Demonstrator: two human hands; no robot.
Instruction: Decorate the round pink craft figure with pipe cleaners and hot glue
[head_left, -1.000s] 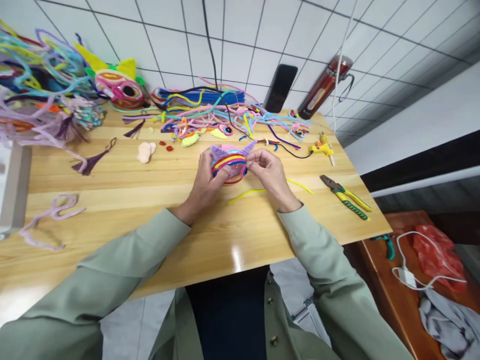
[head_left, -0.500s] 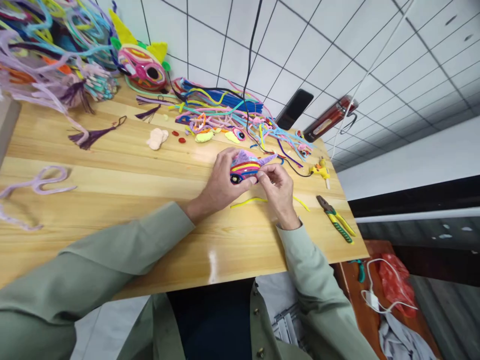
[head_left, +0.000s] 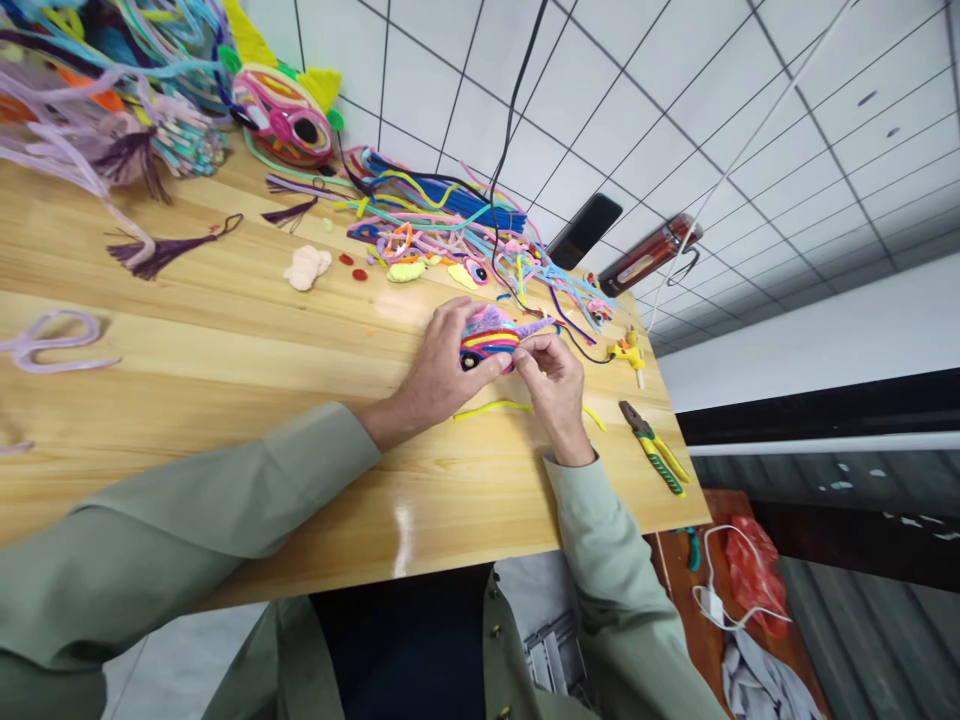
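A small striped pipe-cleaner figure (head_left: pixel 487 335) with purple ears rests on the wooden table (head_left: pixel 225 340). My left hand (head_left: pixel 439 365) is wrapped round its left side. My right hand (head_left: pixel 551 375) pinches the figure's right edge with fingers pressed together. A loose yellow pipe cleaner (head_left: pixel 487 408) lies on the table just below both hands.
A tangle of coloured pipe cleaners (head_left: pixel 450 225) lies behind the hands. A finished mask (head_left: pixel 281 105) stands at the back left. A yellow glue gun (head_left: pixel 628 352) and green-handled pliers (head_left: pixel 654 448) lie to the right. A purple tassel (head_left: pixel 161 248) and a lilac loop (head_left: pixel 45 340) lie left.
The view has swung left and tilted. My hands have drawn closer together on the figure, and the right hand's fingers have tightened at its right edge.
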